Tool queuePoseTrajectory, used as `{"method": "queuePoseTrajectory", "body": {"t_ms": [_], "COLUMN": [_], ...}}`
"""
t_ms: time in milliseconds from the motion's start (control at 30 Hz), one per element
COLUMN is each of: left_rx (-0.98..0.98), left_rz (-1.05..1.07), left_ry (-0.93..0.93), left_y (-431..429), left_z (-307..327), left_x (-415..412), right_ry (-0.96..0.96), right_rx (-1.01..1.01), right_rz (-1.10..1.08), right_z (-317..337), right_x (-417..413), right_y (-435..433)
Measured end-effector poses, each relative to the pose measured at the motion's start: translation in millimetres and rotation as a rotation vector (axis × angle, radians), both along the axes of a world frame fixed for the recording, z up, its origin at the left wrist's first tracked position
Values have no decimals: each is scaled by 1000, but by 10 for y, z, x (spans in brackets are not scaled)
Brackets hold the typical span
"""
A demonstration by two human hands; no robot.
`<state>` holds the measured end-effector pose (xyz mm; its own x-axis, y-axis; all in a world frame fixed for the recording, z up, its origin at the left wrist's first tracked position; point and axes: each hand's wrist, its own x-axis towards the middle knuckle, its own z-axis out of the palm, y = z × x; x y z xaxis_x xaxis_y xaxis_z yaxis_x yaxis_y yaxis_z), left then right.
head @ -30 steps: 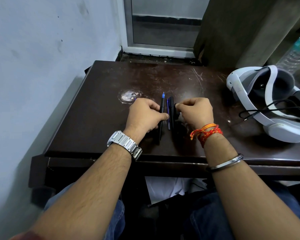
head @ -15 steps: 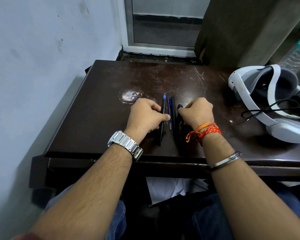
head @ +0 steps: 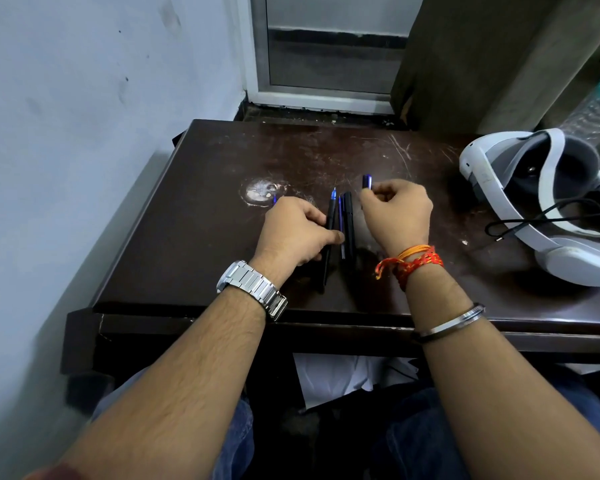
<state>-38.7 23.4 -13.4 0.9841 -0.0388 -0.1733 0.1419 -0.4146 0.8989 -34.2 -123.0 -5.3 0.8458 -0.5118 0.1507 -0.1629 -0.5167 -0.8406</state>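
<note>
Dark brown wooden table (head: 205, 220) is lying open beyond the left hand (head: 295, 233); a white plastic headset (head: 499, 188) is crowding in beside the right hand (head: 399, 213). Between them black and blue pens (head: 344, 223) are lying, the left seemingly gripping one, the right pinching a separate blue pen (head: 367, 181).

Dark scratched table (head: 205, 216) — pale wall (head: 84, 98)

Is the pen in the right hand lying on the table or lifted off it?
Lifted, it seems: the right hand pinches the pen, blue end raised, apart from the pens lying flat on the table.
</note>
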Motion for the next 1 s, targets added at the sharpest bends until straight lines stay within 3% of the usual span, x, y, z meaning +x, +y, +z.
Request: {"method": "queuePoseTrajectory", "body": {"t_ms": [167,267,533,867,1000], "left_rx": [27,30,52,62,86], "left_rz": [-45,-62,-67,9,34], "left_ry": [7,14,-1,-107,-169], "left_y": [-3,-3,-19,-24,-60], "left_z": [-1,-1,39,1,-1], "left_x": [-27,-41,-78,-67,-84], "right_ry": [-131,-123,-108,79,42], "right_rx": [441,545,593,338,293], "right_rz": [62,105,196,349,382], "right_z": [54,61,55,-30,-35], "right_x": [-2,-5,-19,19,1], "right_y": [0,-3,39,60,120]}}
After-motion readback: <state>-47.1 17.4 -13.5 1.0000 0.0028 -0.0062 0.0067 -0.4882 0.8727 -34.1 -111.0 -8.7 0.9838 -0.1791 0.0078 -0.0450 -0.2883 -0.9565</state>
